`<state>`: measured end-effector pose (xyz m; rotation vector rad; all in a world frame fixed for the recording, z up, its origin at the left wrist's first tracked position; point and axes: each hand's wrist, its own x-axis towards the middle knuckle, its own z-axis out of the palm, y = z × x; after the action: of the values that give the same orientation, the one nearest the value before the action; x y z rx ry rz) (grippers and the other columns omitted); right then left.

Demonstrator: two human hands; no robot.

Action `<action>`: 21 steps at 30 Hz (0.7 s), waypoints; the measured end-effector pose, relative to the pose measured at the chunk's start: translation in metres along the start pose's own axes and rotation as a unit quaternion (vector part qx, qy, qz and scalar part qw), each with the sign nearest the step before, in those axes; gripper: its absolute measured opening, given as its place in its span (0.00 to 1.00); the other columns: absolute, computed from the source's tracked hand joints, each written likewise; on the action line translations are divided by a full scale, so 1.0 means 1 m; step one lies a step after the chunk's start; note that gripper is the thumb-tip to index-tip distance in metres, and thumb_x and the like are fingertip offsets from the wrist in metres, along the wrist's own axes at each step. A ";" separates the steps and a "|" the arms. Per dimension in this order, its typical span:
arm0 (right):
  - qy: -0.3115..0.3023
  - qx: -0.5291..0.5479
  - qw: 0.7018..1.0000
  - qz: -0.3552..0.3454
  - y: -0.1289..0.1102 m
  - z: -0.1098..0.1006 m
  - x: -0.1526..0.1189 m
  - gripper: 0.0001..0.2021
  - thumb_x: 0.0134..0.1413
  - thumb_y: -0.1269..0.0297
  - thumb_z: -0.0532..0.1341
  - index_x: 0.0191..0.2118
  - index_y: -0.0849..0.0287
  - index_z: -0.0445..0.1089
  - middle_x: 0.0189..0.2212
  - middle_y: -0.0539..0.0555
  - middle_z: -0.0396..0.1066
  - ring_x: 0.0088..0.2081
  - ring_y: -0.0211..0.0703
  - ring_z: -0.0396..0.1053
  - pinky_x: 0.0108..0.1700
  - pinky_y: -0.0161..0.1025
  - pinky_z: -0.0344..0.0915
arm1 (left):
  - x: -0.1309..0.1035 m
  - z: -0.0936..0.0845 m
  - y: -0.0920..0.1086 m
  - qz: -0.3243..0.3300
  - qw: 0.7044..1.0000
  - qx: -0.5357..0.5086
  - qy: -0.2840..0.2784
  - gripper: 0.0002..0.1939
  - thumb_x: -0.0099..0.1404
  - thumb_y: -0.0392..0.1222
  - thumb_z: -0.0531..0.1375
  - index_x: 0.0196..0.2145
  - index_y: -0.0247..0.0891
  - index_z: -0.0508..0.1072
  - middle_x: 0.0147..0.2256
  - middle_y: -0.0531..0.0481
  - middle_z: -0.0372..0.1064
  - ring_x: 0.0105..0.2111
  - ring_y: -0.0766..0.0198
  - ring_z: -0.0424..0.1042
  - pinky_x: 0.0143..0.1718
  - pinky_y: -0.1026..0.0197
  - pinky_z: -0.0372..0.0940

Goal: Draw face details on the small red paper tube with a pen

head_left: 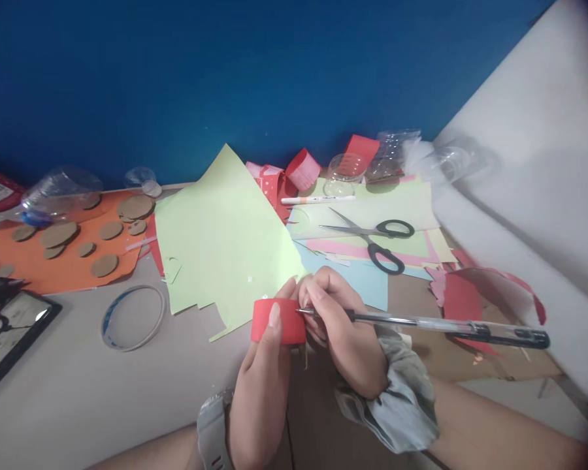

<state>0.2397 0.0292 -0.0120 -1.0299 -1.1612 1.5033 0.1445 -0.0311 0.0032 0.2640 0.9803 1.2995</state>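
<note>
Red paper ring [291, 321] pinched in the left hand [266, 365], pen [416, 320] tip at its side

The left hand is closed on the ring, thumb pressed flat over its front. The right hand [345, 329] grips the black-and-clear pen near its point, which sits at the right end of the red band; whether it touches the paper cannot be told. No lettering can be read on the barrel. A grey watch strap [212, 427] circles the left wrist, a grey scrunchie [402, 398] the right.

Just beyond the hands lies a pale green sheet [225, 241], its lower edge cut in steps. To its right, scissors [365, 232] rest with blades apart on stacked coloured paper [360, 281]; behind them, a white marker [318, 200] bears dark print too small to read. Far left, cardboard discs [59, 234] lie on orange paper [68, 274], near a red bottle [2, 196] whose white label is illegible.
</note>
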 end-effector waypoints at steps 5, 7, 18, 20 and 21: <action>-0.012 -0.038 0.998 -0.047 -0.001 -0.002 -0.003 0.19 0.73 0.56 0.61 0.28 0.52 0.60 0.22 0.44 0.56 0.21 0.36 0.48 0.22 0.37 0.47 | 0.000 0.004 0.004 -0.013 0.999 -0.015 0.051 0.24 0.78 0.58 0.59 0.67 0.53 0.76 0.71 0.56 0.71 0.79 0.55 0.52 0.82 0.51 0.39; -0.024 -0.074 0.993 -0.089 -0.003 -0.003 -0.006 0.19 0.74 0.59 0.59 0.28 0.52 0.59 0.22 0.44 0.56 0.22 0.37 0.51 0.24 0.38 0.50 | 0.000 0.004 0.004 -0.018 0.998 -0.021 0.064 0.26 0.78 0.61 0.59 0.68 0.56 0.74 0.70 0.56 0.73 0.79 0.54 0.52 0.82 0.49 0.39; -0.106 -0.205 0.958 -0.171 -0.007 -0.006 -0.009 0.16 0.68 0.68 0.57 0.27 0.51 0.54 0.21 0.44 0.55 0.22 0.38 0.55 0.25 0.38 0.54 | -0.002 -0.001 0.002 -0.034 0.997 -0.065 0.038 0.26 0.78 0.63 0.57 0.67 0.57 0.74 0.65 0.53 0.78 0.75 0.50 0.63 0.81 0.42 0.42; -0.106 -0.213 0.954 -0.183 -0.006 -0.006 -0.009 0.16 0.69 0.67 0.56 0.28 0.51 0.54 0.21 0.44 0.56 0.22 0.38 0.55 0.25 0.38 0.55 | -0.001 -0.002 0.001 -0.031 0.996 -0.064 0.045 0.25 0.78 0.63 0.58 0.67 0.56 0.75 0.64 0.52 0.79 0.75 0.50 0.63 0.81 0.42 0.43; -0.106 -0.218 0.952 -0.187 -0.006 -0.006 -0.009 0.16 0.69 0.67 0.56 0.28 0.52 0.55 0.21 0.44 0.56 0.22 0.38 0.56 0.25 0.38 0.56 | -0.001 -0.002 0.001 -0.031 0.997 -0.062 0.045 0.26 0.78 0.63 0.58 0.67 0.56 0.74 0.64 0.52 0.79 0.76 0.50 0.62 0.81 0.42 0.43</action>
<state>0.2486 0.0218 -0.0066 -0.8745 -1.7882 1.0965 0.1421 -0.0325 0.0030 0.0789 0.9710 1.3184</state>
